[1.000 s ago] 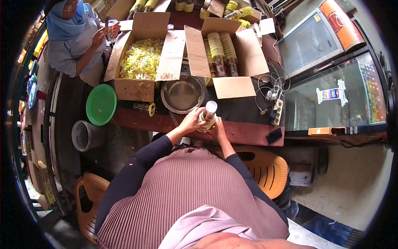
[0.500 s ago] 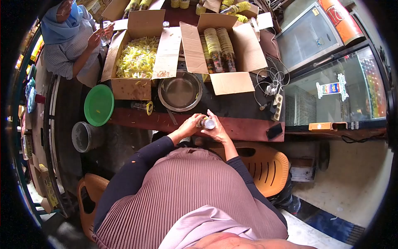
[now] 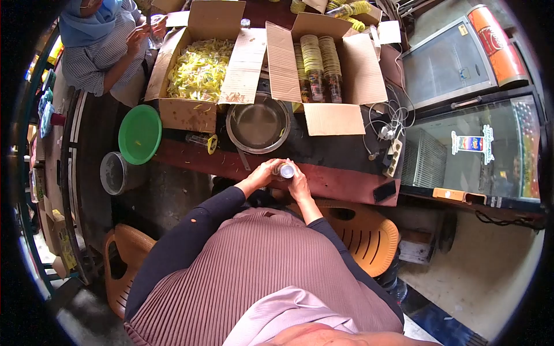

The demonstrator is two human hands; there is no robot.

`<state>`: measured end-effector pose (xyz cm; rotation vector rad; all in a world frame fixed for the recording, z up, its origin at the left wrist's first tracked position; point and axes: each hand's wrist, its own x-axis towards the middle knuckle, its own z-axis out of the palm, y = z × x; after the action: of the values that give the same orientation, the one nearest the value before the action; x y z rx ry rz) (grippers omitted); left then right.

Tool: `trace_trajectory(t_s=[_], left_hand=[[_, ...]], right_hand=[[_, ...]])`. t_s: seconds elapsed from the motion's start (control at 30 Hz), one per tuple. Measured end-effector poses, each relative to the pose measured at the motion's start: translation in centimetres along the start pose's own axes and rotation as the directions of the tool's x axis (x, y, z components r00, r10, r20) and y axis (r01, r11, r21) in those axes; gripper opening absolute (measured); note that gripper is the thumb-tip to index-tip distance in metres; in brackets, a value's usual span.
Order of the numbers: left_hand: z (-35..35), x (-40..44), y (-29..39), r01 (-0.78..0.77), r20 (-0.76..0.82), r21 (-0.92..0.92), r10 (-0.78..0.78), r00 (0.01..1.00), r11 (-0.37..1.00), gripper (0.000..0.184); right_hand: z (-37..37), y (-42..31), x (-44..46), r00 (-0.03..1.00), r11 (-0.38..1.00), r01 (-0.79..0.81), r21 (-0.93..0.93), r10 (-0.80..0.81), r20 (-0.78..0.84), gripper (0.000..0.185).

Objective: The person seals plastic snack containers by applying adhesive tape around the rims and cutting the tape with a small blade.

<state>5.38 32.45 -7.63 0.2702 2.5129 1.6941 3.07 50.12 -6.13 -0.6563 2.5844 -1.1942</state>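
Observation:
Both my hands are in front of my body at the table's near edge. They hold a small cylindrical container, its pale round end facing up toward me. My left hand wraps round its left side. My right hand is closed round its right side, and the fingers hide most of the container. Just beyond my hands stands a round metal basin. Left of the basin, a clear cup with a yellow rim lies on its side. A flat strip lies between basin and hands.
Behind the basin stand a cardboard box of yellow strips and a box of stacked yellow-rimmed cups. A green basin and grey bucket are at left. Another person works at far left. Cables, power strip and phone lie right.
The view has shifted slightly, moving the table items right. My right hand's raised, spread fingers have come down and closed round the container. The other person's hands stay raised.

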Motion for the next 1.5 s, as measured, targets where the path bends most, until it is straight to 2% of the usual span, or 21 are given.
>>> trace_trajectory(t_s=[0.07,0.23,0.3,0.43,0.47,0.57,0.63,0.67,0.77,0.8,0.87,0.93,1.0,1.07,1.13,1.17,1.2,1.27,1.3,1.4,1.5], left_hand=[[-0.3,0.0,0.4,-0.003,0.016,-0.015,0.003,1.000,1.000,0.061],[-0.5,0.1,-0.1,-0.015,0.044,0.007,0.015,0.999,1.000,0.061],[-0.5,0.4,-0.6,-0.025,0.080,0.026,0.023,0.997,0.999,0.068],[-2.1,-0.1,0.0,-0.078,0.133,0.060,0.070,0.989,0.995,0.079],[-3.0,-0.7,0.8,-0.020,0.150,0.064,0.010,0.989,0.998,0.084],[-6.0,-2.4,1.8,0.007,0.139,0.051,-0.014,0.990,0.999,0.080],[-8.7,-3.9,0.7,0.015,0.140,0.151,-0.036,0.989,0.988,0.071],[-10.0,-4.8,0.1,-0.050,0.073,0.218,0.035,0.997,0.975,0.059],[-15.1,-7.0,-0.6,-0.037,-0.138,0.359,0.092,0.986,0.933,0.050],[-16.8,-7.5,-0.7,-0.028,-0.212,0.427,0.130,0.968,0.904,0.049],[-19.2,-8.5,-2.0,0.087,-0.274,0.484,0.056,0.960,0.871,0.055],[-21.2,-8.8,-3.0,0.132,-0.266,0.542,0.021,0.964,0.830,0.059],[-22.4,-8.7,-4.1,0.105,-0.204,0.576,0.018,0.979,0.811,0.060],[-22.9,-8.6,-5.2,0.070,-0.137,0.606,0.017,0.990,0.792,0.062],[-23.4,-8.2,-6.3,0.005,0.024,0.678,-0.029,0.999,0.735,0.065],[-23.5,-8.1,-6.9,-0.029,0.061,0.703,-0.019,0.998,0.711,0.067],[-23.8,-7.9,-7.3,-0.047,0.075,0.701,-0.007,0.997,0.711,0.067],[-24.0,-7.7,-8.1,-0.111,0.157,0.725,-0.006,0.988,0.679,0.066],[-24.1,-7.6,-8.8,-0.154,0.170,0.759,0.036,0.985,0.632,0.063],[-24.7,-7.4,-9.0,-0.178,0.222,0.716,0.021,0.975,0.675,0.060],[-24.9,-7.3,-9.2,-0.237,0.231,0.689,0.102,0.968,0.685,0.054]], right_hand=[[0.4,0.0,-0.1,1.000,0.999,-0.026,0.021,0.026,-0.007,0.067],[0.9,0.5,-0.1,0.998,1.000,-0.007,0.023,0.008,-0.059,0.063],[0.9,0.5,0.0,0.997,0.999,-0.047,0.012,0.048,-0.063,0.057],[1.4,0.1,-0.2,0.984,0.993,-0.092,0.072,0.101,-0.147,0.059],[1.4,0.0,-0.3,0.976,0.991,-0.127,0.049,0.134,-0.172,0.062],[1.0,-0.1,-1.0,0.961,0.986,-0.153,-0.063,0.134,-0.241,0.070],[1.2,0.5,-2.0,0.938,0.965,-0.258,-0.055,0.236,-0.252,0.056],[1.7,0.6,-2.5,0.920,0.943,-0.333,-0.022,0.320,-0.229,0.051],[3.3,-2.6,-3.8,0.864,0.865,-0.482,-0.138,0.444,-0.235,0.044],[3.8,-3.6,-3.4,0.865,0.866,-0.481,-0.136,0.444,-0.231,0.044],[4.8,-5.8,-2.9,0.730,0.729,-0.683,-0.054,0.683,-0.009,0.043],[5.4,-8.8,-1.5,0.687,0.684,-0.726,-0.062,0.727,-0.022,0.041],[6.2,-10.9,0.0,0.562,0.561,-0.825,-0.068,0.803,-0.200,0.047],[6.6,-10.2,1.0,0.453,0.443,-0.891,-0.096,0.861,-0.230,0.060],[8.1,-5.9,0.2,0.458,0.458,-0.885,-0.082,0.827,-0.327,0.052],[9.4,-1.9,-0.5,0.415,0.418,-0.907,-0.053,0.864,-0.286,0.050],[11.1,2.3,-1.6,0.416,0.434,-0.901,0.006,0.868,-0.272,0.049],[11.6,2.6,-2.4,0.454,0.508,-0.849,0.146,0.842,-0.290,0.044],[11.6,2.1,-2.5,0.441,0.499,-0.853,0.152,0.845,-0.301,0.044],[12.0,-0.3,-2.8,0.407,0.441,-0.893,0.085,0.875,-0.262,0.040],[13.5,-2.9,-2.5,0.519,0.586,-0.792,0.174,0.795,-0.315,0.033]])
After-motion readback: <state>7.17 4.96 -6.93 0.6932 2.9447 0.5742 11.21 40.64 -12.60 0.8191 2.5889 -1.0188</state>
